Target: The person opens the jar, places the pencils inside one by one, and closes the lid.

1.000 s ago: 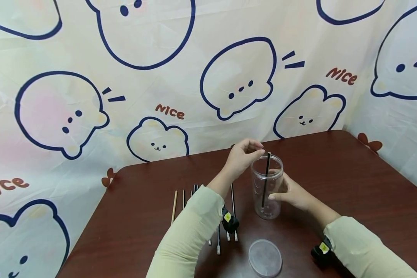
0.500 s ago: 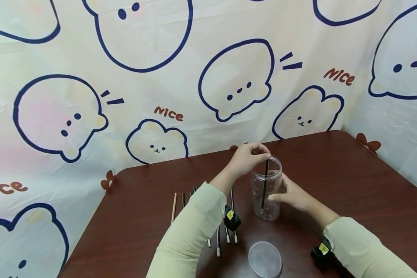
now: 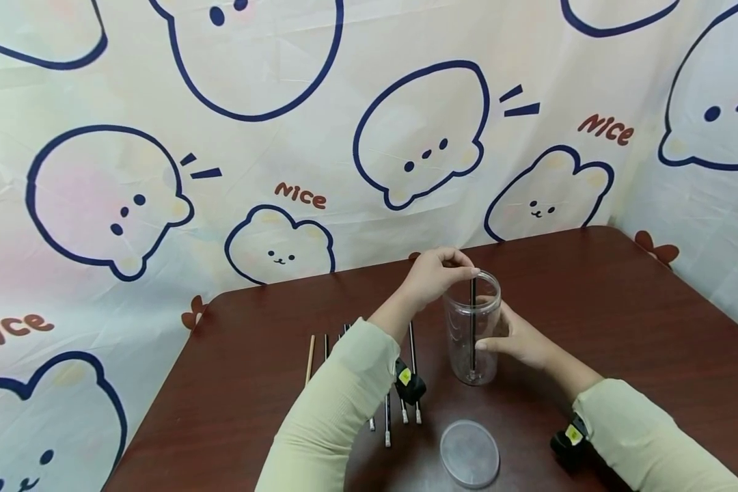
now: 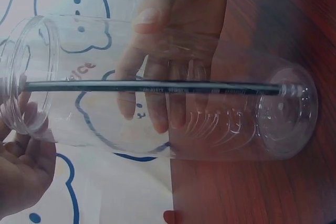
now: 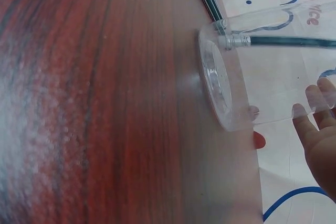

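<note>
A clear plastic jar (image 3: 458, 342) stands upright and uncovered on the table. Inside it is a dark pencil (image 3: 473, 328), nearly vertical, its silver ferrule end down at the jar's bottom. My left hand (image 3: 433, 277) reaches over the rim and pinches the pencil's upper end; in the left wrist view those fingertips meet the pencil (image 4: 152, 86) at the jar's mouth. My right hand (image 3: 523, 342) holds the jar from the right side, thumb in front and fingers behind, seen through the wall in the left wrist view.
A round clear lid (image 3: 469, 454) lies flat in front of the jar. Several dark pencils (image 3: 388, 424) and a tan pencil (image 3: 310, 359) lie side by side to the left, partly hidden by my left sleeve. A printed cloth (image 3: 406, 232) hangs behind the table.
My left hand has moved slightly right and taken hold of the pencil's top. The pencil has gone from leaning to nearly upright. The right hand keeps its hold on the jar.
</note>
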`<state>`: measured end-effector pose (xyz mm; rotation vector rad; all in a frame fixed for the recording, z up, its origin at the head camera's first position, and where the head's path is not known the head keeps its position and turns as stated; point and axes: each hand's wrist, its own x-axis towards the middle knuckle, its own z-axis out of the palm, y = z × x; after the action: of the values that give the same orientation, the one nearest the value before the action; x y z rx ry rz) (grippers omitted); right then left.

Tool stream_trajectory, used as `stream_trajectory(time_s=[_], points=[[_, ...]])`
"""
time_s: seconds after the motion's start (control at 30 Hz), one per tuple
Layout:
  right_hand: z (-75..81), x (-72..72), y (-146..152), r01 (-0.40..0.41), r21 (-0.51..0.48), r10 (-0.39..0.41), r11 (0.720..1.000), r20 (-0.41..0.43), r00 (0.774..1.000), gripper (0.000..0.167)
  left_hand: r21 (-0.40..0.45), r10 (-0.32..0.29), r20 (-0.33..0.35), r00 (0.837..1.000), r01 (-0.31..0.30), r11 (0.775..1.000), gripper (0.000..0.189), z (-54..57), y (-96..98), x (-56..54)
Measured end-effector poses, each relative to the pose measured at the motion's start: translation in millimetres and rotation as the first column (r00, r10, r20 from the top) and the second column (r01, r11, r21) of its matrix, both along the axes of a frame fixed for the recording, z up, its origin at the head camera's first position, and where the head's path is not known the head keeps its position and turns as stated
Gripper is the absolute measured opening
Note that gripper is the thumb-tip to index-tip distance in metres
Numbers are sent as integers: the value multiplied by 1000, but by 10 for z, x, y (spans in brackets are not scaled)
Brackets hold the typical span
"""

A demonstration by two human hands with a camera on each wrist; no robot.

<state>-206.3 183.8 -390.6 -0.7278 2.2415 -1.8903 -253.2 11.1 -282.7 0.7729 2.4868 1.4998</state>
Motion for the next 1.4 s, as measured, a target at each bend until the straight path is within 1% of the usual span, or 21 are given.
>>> stream_trajectory(time_s=[0.07,0.1,0.17,0.3,0.33,0.43,0.53,0.6,0.7,0.9,1.0,1.13,1.2,1.4], points=[[3,5,1,0,6,0,1000,1,1000,71,-2,0,14,1000,0,1000,6,-11,-12,12],[5,6,2,-2,7,2,1000,0,1000,71,0,1,30,1000,-1,1000,6,17,-20,49],[10,7,4,-5,9,5,1000,-5,1000,72,10,-7,54,999,7,1000,6,6,-33,56],[16,1,-7,-12,-1,12,1000,-12,1000,73,51,-17,92,996,12,999,15,-1,-77,64],[16,-2,-11,-15,-9,15,1000,-12,1000,73,61,-18,89,996,13,998,17,-32,-94,34],[19,-10,-28,-24,-31,24,999,-15,1000,72,89,7,99,995,-16,996,21,-26,-176,35],[25,-18,-39,-36,-47,35,998,-21,999,70,114,37,139,990,-53,992,22,-48,-311,24],[30,-15,-45,-43,-50,42,998,-20,999,69,114,56,169,984,-76,991,23,-81,-422,19],[28,-5,-47,-42,-48,42,998,-15,999,68,83,75,198,977,-93,992,25,-133,-592,28],[11,13,-33,-24,-41,23,999,-29,999,67,11,105,202,974,-109,994,24,-213,-887,64],[5,13,-39,-31,-57,30,998,-31,999,66,-19,139,204,969,-138,990,24,-239,-1035,79],[3,15,-45,-29,-61,27,998,-31,999,66,-48,186,226,956,-180,983,26,-287,-1229,91],[3,17,-44,-25,-61,23,998,-29,999,66,-57,198,233,952,-190,980,27,-314,-1317,98],[6,19,-38,-16,-63,15,998,-25,1000,67,-107,257,232,938,-238,965,24,-399,-1558,128]])
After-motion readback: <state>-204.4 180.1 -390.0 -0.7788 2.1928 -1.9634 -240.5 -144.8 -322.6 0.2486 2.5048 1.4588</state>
